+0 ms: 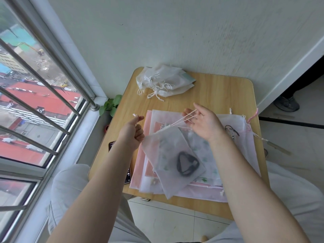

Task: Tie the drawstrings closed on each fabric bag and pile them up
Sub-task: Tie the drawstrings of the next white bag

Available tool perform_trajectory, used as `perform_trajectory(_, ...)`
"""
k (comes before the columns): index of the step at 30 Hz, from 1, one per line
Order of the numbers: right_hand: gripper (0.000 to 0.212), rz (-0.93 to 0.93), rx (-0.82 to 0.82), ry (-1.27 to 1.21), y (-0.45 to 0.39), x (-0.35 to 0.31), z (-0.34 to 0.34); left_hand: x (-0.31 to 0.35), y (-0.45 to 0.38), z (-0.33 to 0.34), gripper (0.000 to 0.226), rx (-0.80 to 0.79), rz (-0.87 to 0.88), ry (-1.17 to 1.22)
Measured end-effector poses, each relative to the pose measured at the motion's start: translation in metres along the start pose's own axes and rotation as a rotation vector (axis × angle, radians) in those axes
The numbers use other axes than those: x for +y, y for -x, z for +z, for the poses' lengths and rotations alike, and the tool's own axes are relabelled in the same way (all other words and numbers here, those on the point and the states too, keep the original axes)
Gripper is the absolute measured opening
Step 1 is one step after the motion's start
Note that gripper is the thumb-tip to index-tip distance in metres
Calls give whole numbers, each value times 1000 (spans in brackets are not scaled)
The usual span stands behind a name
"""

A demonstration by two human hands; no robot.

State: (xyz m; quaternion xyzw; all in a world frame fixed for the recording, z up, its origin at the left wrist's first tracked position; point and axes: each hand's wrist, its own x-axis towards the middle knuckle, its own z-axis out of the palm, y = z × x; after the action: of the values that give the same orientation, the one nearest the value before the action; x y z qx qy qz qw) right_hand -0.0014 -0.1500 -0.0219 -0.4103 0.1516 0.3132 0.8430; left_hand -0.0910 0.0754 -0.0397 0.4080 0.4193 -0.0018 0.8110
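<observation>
A small wooden desk [219, 88] with rounded corners stands against the far wall, a barred window [35, 102] close on its left. Bare wood shows in the far middle and far right; the near half is covered by a spread of flat pink and white bags [201, 188] that reaches almost to the near and right edges.

On top of that spread lies a translucent white bag [168, 151], its long axis slanting from the near right up to the far left, with the gathered mouth at the far end. A dark looped item [186, 163] shows through its fabric. From the mouth, pale drawstrings [182, 119] run up and right, taut, to the right hand [203, 122], whose fingers are spread and loosely extended with the strings looped across them. The left hand [134, 133], held above the desk's left edge, pinches a short white string end between thumb and forefinger, the other fingers curled.

At the far left corner sits a heap of tied white bags [166, 81], cords trailing toward the near side. A phone [128, 174] lies at the left edge, partly under the left forearm.
</observation>
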Motion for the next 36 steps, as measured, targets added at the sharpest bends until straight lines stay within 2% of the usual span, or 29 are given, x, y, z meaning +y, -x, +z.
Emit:
perform_trajectory(4,35,-28,-73,-335,-6,18,1,-2,1,3,20,-8,18,-79)
perform_trajectory(6,36,15,-50,-282,-8,21,5,-3,0,3,19,-16,36,-119)
perform_trajectory(8,37,49,14,-33,-9,21,6,-1,-1,2,21,-9,75,-183)
perform_trajectory(10,32,-16,109,265,-11,19,3,0,-2,2,26,30,154,-317)
perform_trajectory(13,15,-211,275,839,-10,13,4,3,-3,5,24,122,399,-723)
perform_trajectory(15,15,-357,345,1175,-8,10,4,3,-3,7,23,111,598,-1002)
perform_trajectory(18,15,-451,281,1455,-3,8,8,5,3,13,27,69,693,-1324)
perform_trajectory(22,19,-349,162,1811,1,18,18,-4,12,23,51,63,649,-1652)
perform_trajectory(24,27,-301,123,1853,1,22,19,-7,15,24,51,79,628,-1722)
perform_trajectory(27,41,-179,-23,1672,1,23,15,-9,12,17,49,91,571,-1709)
perform_trajectory(30,33,-43,-211,1568,5,21,13,-9,9,10,45,118,537,-1695)
perform_trajectory(32,25,-15,-244,1577,7,21,16,-9,9,11,43,138,556,-1697)
perform_trajectory(36,34,77,-293,1543,10,19,23,-6,9,14,42,163,588,-1662)
